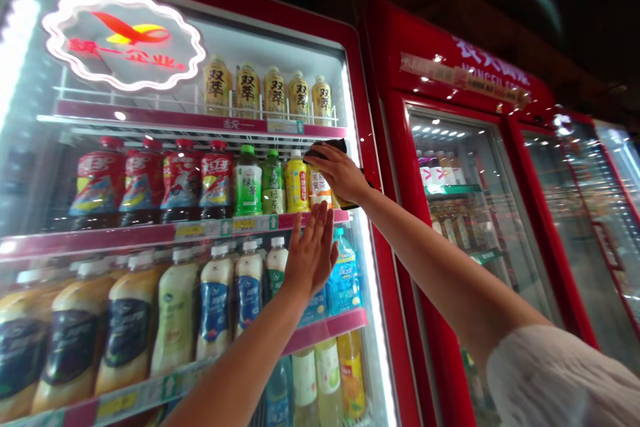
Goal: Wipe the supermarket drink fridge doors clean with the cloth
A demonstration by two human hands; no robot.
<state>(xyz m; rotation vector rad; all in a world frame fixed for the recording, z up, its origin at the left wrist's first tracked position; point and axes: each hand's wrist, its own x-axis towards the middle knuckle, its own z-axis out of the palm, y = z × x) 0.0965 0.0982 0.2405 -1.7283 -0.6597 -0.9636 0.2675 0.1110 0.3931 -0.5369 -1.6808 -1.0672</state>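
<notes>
My right hand (343, 173) lies over a dark, flat cloth (341, 145) at the right side of a drinks fridge's glass door (150, 90). Its fingers point left and bend around the cloth, and most of the cloth is hidden under the palm. Lower and to the left, my left hand (311, 250) is open and raised against the glass, fingers stretched upward, holding nothing. Whether that palm fully touches the glass I cannot tell. Behind the hands stand a yellow bottle (298, 183) and a bottle with an orange and white label (320, 190), partly covered.
Shelves of bottles fill the fridge, with red-capped bottles (183, 177) at left and pale bottles (175, 307) below. A lit oval sign (125, 40) sits on the upper glass. The red door frame (367, 147) borders another red fridge (465, 100) on the right.
</notes>
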